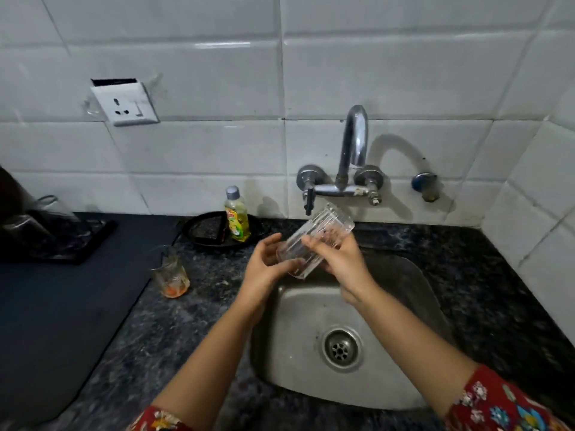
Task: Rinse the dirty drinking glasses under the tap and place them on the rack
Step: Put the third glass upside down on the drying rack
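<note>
- White glossy tiles back a dark speckled stone worktop (202,306); that is my whole workspace.
- Far left I see a dark tray (77,244), which I take to be the rack. Something clear stands on it, too blurred to name.
- Just right of it a dirty glass (169,275) waits upright on the stone, with orange dregs in its base.
- Behind that, a yellow soap bottle (238,217) stands on a black plate (199,227).
- My left hand (264,262) cradles the base of the ribbed glass (314,244), thumb curled under and fingers loosely bent.
- The glass is clear, fluted and straight-sided, held over the sink's back edge. Its long axis slants from lower left to upper right, mouth towards the wall.
- My right hand (339,262) wraps its fingers across the glass's upper side and has the firmer hold.
- The chrome tap (354,144) arches above; its spout ends above and slightly right of the mouth, so my right hand is nearer. I see no water running.
- Below lies the brushed steel sink (295,384).
</note>
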Demonstrator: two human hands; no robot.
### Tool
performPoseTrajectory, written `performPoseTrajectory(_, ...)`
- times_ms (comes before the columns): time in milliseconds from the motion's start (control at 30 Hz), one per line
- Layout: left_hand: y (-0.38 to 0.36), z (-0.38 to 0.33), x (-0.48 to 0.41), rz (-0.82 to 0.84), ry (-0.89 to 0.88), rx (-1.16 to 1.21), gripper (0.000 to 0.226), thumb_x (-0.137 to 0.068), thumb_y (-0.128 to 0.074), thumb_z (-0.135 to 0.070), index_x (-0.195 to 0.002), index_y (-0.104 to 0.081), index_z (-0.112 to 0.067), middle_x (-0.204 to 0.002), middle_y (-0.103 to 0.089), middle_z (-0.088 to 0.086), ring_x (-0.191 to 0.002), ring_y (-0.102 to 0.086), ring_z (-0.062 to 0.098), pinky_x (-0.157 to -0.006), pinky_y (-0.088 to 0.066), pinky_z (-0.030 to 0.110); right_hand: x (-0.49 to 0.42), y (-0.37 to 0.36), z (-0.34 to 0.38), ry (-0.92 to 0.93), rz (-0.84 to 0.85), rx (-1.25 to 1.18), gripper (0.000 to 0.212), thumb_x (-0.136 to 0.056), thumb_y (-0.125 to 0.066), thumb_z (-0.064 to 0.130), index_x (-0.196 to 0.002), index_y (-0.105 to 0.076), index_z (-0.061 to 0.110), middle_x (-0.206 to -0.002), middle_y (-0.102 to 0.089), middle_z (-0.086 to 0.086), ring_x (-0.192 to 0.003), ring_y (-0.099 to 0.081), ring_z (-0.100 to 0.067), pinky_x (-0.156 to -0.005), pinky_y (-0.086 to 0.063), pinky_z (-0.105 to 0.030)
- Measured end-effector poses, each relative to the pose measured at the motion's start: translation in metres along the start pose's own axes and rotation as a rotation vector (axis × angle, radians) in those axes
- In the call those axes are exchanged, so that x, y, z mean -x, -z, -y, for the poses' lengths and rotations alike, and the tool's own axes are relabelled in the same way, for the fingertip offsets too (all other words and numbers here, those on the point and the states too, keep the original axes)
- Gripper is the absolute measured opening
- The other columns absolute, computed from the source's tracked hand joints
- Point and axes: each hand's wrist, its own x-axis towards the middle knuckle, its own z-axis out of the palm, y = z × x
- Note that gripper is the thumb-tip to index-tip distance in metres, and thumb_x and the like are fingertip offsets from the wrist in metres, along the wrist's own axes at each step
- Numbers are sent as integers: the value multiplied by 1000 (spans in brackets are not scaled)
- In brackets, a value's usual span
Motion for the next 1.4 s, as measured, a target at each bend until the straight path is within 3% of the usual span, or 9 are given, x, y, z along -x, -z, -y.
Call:
performPoseTrajectory(100,57,-33,-3,-130,-67,94,41,-89,-60,-5,-129,-52,-9,-114,-65,6,-99,-63,15,-80,-51,23,-15,-60,5,-138,70,-248,18,-84,-67,15,-98,-59,23,-81,-69,10,-77,-66,-5,-61,-51,-24)
performPoseTrajectory(267,180,-67,-22,-357,-102,93,16,-91,-61,-18,-107,-61,-22,-114,-67,3,-103,-61,17,-91,-43,34,-39,-187,7,-282,129,-359,12,-79,-73,25,-87,-65,26,-82,-70,9,-87,-64,-11,-76,-51,-33)
performPoseTrajectory(533,390,-73,-38,-571,-70,9,23,-92,-60,-17,-115,-60,-17,-107,-65,0,-95,-60,11,-74,-43,21,-58,-381,-18,-321,219,-293,17,-78,-74,25,-91,-64,25,-89,-68,7,-91,-62,-13,-83,-51,-34)
performPoseTrajectory(733,508,-51,-38,-712,6,-5,24,-93,-59,-17,-118,-58,-14,-115,-64,5,-98,-59,13,-74,-41,19,-76,-490,-53,-254,279,-134,15,-81,-72,15,-86,-61,23,-81,-68,8,-75,-64,-4,-67,-52,-24)
performPoseTrajectory(867,551,-38,-45,-719,51,-3,27,-94,-57,-18,-121,-57,-12,-115,-63,3,-103,-58,13,-84,-38,24,-102,-536,-86,-161,212,-29,22,-75,-76,8,-84,-60,20,-86,-68,3,-84,-67,-14,-74,-55,-28)
performPoseTrajectory(933,562,-32,-52,-714,62,7,26,-95,-56,-17,-121,-57,-12,-113,-62,0,-104,-57,13,-86,-38,24,-118,-549,-100,-116,144,37,33,-72,-79,8,-94,-56,15,-91,-65,4,-88,-63,-15,-83,-52,-31)
performPoseTrajectory(1067,574,-14,-73,-693,77,19,22,-94,-58,-17,-116,-58,-16,-108,-62,-3,-103,-59,13,-86,-40,23,-161,-567,-122,-59,14,197,62,-63,-85,14,-114,-51,7,-106,-66,-6,-97,-63,-22,-82,-48,-29)
performPoseTrajectory(1233,575,2,-102,-680,78,57,14,-92,-60,-13,-105,-60,-17,-105,-65,2,-101,-60,16,-95,-46,30,-206,-579,-136,5,-61,289,60,-63,-85,15,-114,-52,9,-108,-66,-7,-95,-62,-21,-85,-48,-29)
performPoseTrajectory(1400,567,9,-121,-644,89,81,14,-92,-60,-12,-105,-60,-17,-99,-63,-1,-97,-59,15,-91,-44,26,-222,-592,-153,29,-5,467,67,-62,-86,21,-117,-51,10,-112,-66,-9,-102,-63,-27,-91,-51,-39)
